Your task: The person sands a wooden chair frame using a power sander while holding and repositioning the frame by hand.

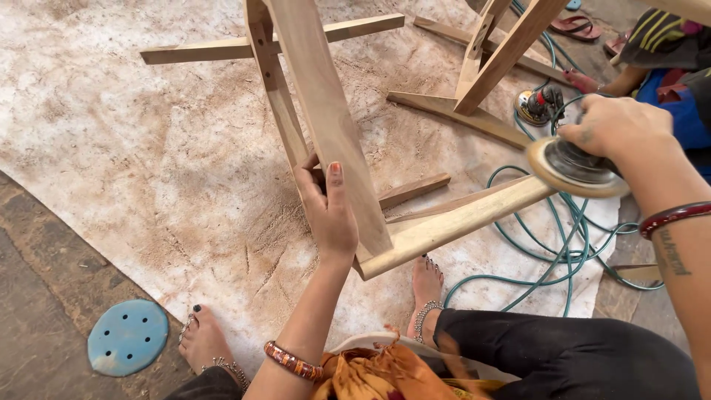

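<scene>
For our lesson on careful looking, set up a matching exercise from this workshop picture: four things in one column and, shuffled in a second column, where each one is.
Things:
1. left hand
2. right hand
3. blue round disc
4. green hose

Places:
A. lying flat on the dark floor beside the toes of a bare foot
B. looped on the dusty sheet under a rail of the wooden frame
C. gripping an upright leg of the wooden frame
D. on top of the round sander pressed to the end of a rail

Pairs: 1-C, 2-D, 3-A, 4-B
</scene>
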